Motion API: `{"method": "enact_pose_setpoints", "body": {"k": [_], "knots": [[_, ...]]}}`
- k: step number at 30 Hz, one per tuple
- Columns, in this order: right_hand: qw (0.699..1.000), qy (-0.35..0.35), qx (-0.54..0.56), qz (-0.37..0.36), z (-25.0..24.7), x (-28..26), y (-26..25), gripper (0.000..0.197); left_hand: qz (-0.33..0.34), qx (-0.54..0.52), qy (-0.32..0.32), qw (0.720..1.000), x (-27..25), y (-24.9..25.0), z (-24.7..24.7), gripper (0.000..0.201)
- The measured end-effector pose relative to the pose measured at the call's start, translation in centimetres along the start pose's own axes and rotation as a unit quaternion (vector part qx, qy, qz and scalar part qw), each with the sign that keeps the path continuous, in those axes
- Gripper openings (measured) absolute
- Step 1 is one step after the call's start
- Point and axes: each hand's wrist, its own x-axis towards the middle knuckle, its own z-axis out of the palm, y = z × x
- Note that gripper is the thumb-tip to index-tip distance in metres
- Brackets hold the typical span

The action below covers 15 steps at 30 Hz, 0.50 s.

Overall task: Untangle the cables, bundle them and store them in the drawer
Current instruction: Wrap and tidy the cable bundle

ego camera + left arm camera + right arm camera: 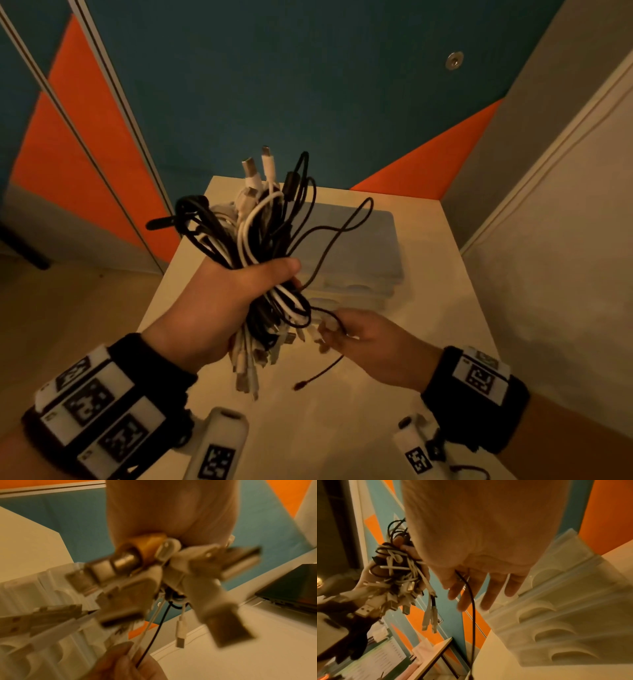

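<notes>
My left hand (274, 277) grips a tangled bundle of black and white cables (260, 222) upright above the white table (342, 428). USB plugs hang below the fist, blurred and close in the left wrist view (137, 574). My right hand (342, 330) is just right of the bundle's lower end and pinches a thin black cable (342, 233). That cable loops out of the bundle, and its free end dangles over the table. In the right wrist view the thin black cable (471, 608) drops from between the thumb and fingers of my right hand (479, 547), with the bundle (399, 572) to the left.
A translucent plastic drawer unit (376, 246) stands on the table behind the hands, its drawers shut. A dark laptop (291, 585) lies on another white surface. Blue and orange wall panels stand behind, a grey wall to the right. A lower shelf with papers (385, 655) is off the table's left edge.
</notes>
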Motion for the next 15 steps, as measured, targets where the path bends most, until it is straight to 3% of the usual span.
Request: {"method": "enact_pose_setpoints", "body": {"k": [2, 4, 7, 9, 11, 15], "knots": [[0.998, -0.004, 0.058, 0.008, -0.2, -0.5, -0.5, 0.016, 0.003, 0.000, 0.036, 0.999, 0.2, 0.0, -0.2, 0.013], [0.993, 0.034, 0.111, -0.010, -0.6, -0.8, -1.3, 0.021, 0.004, 0.013, 0.076, 0.997, 0.3, -0.1, -0.4, 0.012], [0.971, 0.104, 0.213, -0.025, -0.7, -0.8, -2.9, 0.019, 0.016, 0.100, 0.063, 0.993, 0.0, -0.4, -0.3, 0.016], [0.937, 0.161, 0.310, -0.010, -1.1, -0.3, -3.9, 0.016, 0.027, 0.159, 0.033, 0.986, -0.5, -0.5, 0.1, 0.022], [0.896, 0.199, 0.398, 0.001, -1.8, 0.2, -4.8, 0.026, 0.036, 0.193, 0.021, 0.980, -0.7, -0.5, 0.4, 0.029], [0.844, 0.201, 0.497, -0.006, -1.7, 0.7, -6.4, 0.027, 0.034, 0.196, -0.005, 0.980, -0.7, -0.9, 1.3, 0.035]]}}
